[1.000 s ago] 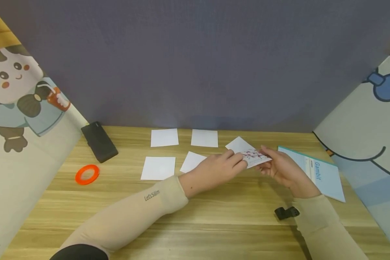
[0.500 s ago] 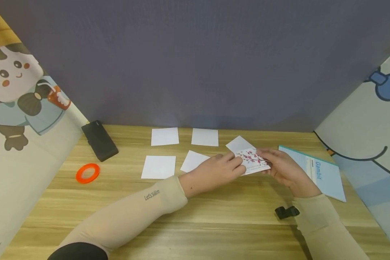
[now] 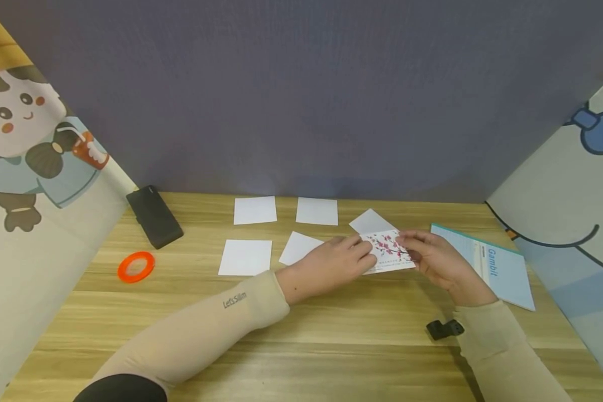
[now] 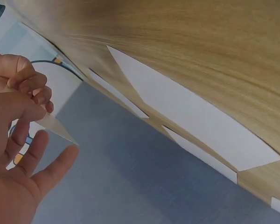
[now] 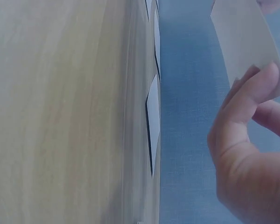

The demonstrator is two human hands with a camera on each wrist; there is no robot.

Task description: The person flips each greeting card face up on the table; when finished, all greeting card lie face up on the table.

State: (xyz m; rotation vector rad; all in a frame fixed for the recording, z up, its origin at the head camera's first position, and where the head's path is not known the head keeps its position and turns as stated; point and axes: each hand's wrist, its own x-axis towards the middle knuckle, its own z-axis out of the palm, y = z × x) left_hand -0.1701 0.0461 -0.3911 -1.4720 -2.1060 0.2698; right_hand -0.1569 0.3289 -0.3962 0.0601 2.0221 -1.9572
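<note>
A white card printed with pink blossom branches [image 3: 389, 249] is held above the table between both hands. My left hand [image 3: 331, 267] pinches its left edge; in the left wrist view, the thumb of that hand [image 4: 11, 140] presses on the card [image 4: 55, 126] while other fingers spread away. On the opposite edge, my right hand [image 3: 438, 258] pinches the card between thumb and fingers. The right wrist view shows the card's plain side [image 5: 246, 42] with the right hand [image 5: 245, 149] at its near corner. Just behind lies a blank white card [image 3: 372, 221], partly covered by the printed one.
Several blank white square cards [image 3: 245, 257] lie spread over the wooden table [image 3: 301, 357]; one [image 3: 297, 248] is partly behind the left hand. A light blue Gambit notebook [image 3: 507, 273] lies at right. At left are an orange tape roll [image 3: 135, 267] and a black box-like object [image 3: 154, 218].
The blossom card has swung so its printed face shows more fully and sits slightly lower and to the left. Both hands keep their grip, with the right fingers shifted a little.
</note>
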